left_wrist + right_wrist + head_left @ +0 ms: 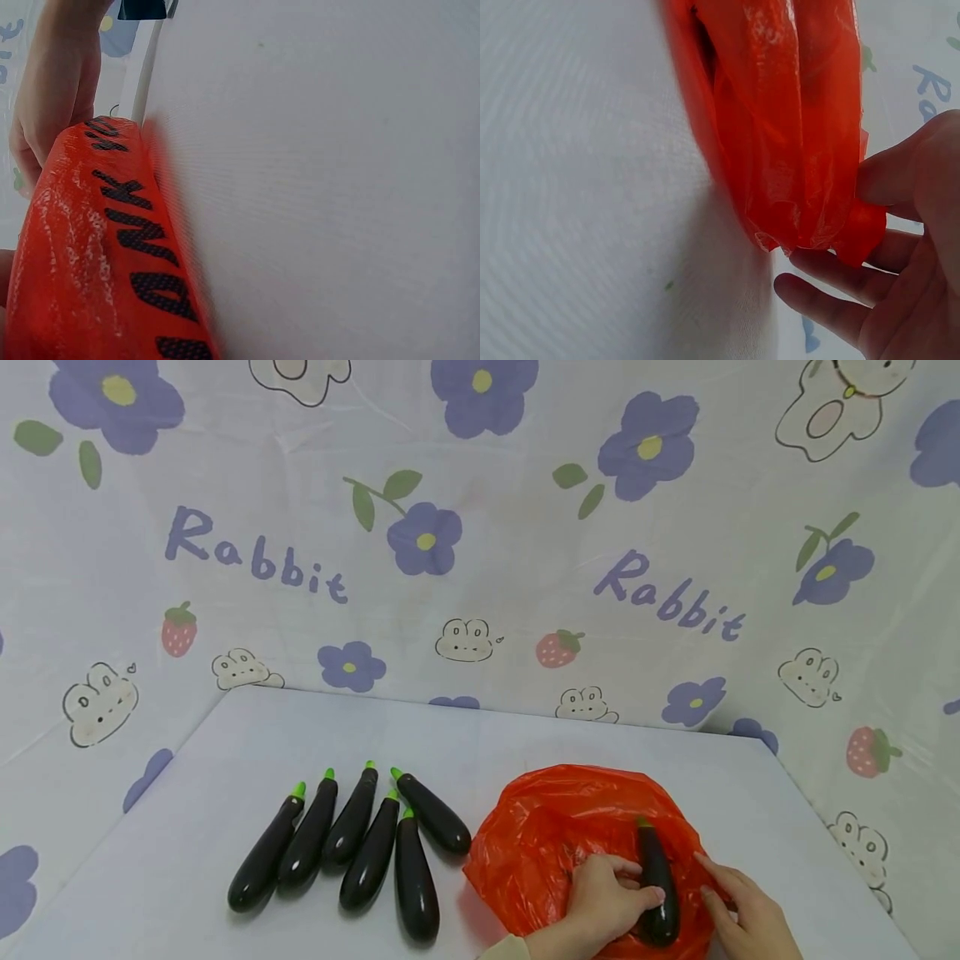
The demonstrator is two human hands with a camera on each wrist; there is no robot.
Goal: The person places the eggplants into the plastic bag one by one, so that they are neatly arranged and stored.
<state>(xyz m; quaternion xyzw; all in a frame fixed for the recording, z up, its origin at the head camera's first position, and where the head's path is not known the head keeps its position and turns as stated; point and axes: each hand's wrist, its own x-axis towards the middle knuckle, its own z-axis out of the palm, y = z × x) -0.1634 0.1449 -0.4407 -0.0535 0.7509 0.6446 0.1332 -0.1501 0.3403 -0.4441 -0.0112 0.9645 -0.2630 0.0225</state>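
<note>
A dark eggplant [656,881] with a green stem end lies in the opened red plastic bag [525,835]. My left hand [603,897] reaches over the bag and grips this eggplant, its thumb across the dark skin. At the bag's right side, my right hand [750,910] pinches the rim. In the right wrist view, its thumb and fingers [832,270] hold the plastic between them. Dark printed letters mark the bag's side [97,225] in the left wrist view, where the left hand is nearly all cut off at the edge.
Several more eggplants [360,818] lie side by side on the white table [300,718], left of the bag. Their green ends point toward the back. A cloth [525,568] printed with flowers and rabbits hangs behind the table.
</note>
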